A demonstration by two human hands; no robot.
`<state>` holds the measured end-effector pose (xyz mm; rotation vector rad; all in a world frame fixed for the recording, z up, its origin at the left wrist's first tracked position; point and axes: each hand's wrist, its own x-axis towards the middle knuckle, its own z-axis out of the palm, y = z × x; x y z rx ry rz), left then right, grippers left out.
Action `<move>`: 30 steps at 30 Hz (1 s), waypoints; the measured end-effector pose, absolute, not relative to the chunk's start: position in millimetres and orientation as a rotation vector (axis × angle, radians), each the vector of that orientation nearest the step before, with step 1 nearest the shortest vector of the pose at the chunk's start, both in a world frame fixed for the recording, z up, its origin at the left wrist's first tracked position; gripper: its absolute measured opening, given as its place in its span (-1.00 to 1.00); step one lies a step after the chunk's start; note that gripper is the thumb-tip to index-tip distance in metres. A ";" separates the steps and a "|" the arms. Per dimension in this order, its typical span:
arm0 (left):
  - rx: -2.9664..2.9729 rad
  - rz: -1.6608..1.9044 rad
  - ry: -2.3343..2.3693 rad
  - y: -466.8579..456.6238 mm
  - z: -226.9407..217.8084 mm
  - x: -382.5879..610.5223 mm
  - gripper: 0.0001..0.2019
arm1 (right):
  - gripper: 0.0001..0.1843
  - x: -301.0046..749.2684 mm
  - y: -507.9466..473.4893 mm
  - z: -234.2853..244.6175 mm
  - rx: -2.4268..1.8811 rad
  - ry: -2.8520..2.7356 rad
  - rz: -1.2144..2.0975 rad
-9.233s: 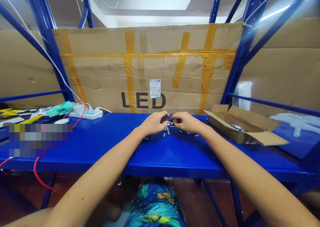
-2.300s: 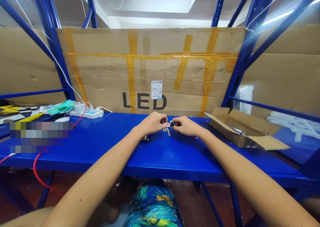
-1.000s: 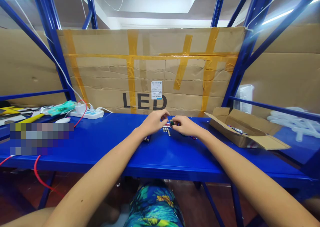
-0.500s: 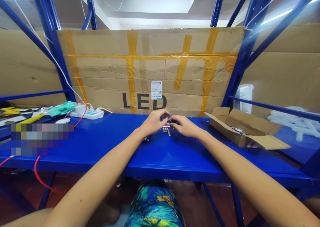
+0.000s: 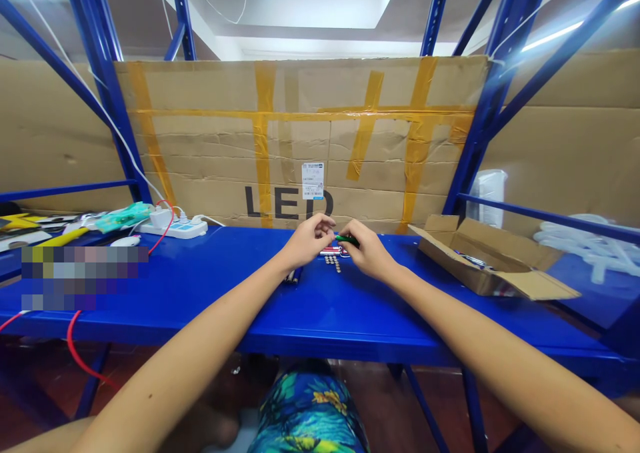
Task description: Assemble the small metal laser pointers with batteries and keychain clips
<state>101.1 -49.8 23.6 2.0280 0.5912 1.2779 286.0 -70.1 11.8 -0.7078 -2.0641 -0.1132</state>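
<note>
My right hand is closed around a slim green tube-shaped thing, held level above the table. My left hand is beside its left end, fingers curled and thumb near the fingertips; whether it pinches a small part is hidden. Below the hands, several small round silver button cells lie in short rows on the blue table. Just behind them lies a red and silver slim thing, with a metal ring near its right end. Near my left wrist lie dark slim things, partly covered by it.
An open cardboard box with some metallic things stands at the right. A white power strip and cluttered tools are at the left. A large taped cardboard sheet rises behind the blue table, between blue posts.
My hands have moved slightly apart. The green thing, mostly covered by fingers before, now shows more plainly in my right hand.
</note>
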 end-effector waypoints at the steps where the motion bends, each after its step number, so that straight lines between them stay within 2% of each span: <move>1: 2.028 1.278 0.584 -49.6 23.1 100.9 -0.79 | -0.88 285.6 -70.3 11.1 -0.696 -2.072 -0.116; 8: 2.071 1.287 0.566 -47.4 19.5 100.2 -0.80 | -0.86 285.5 -69.1 8.9 -0.700 -2.130 -0.116; 10: 2.067 1.281 0.575 -47.6 19.5 100.6 -0.80 | -0.95 285.2 -70.2 9.9 -0.718 -2.126 -0.127; 14: 2.026 1.287 0.585 -48.2 20.4 101.5 -0.79 | -0.84 283.9 -73.0 11.0 -0.741 -2.073 -0.159; 30: 2.008 1.306 0.560 -51.1 21.8 102.1 -0.80 | -0.88 283.3 -75.8 13.7 -0.675 -2.040 -0.132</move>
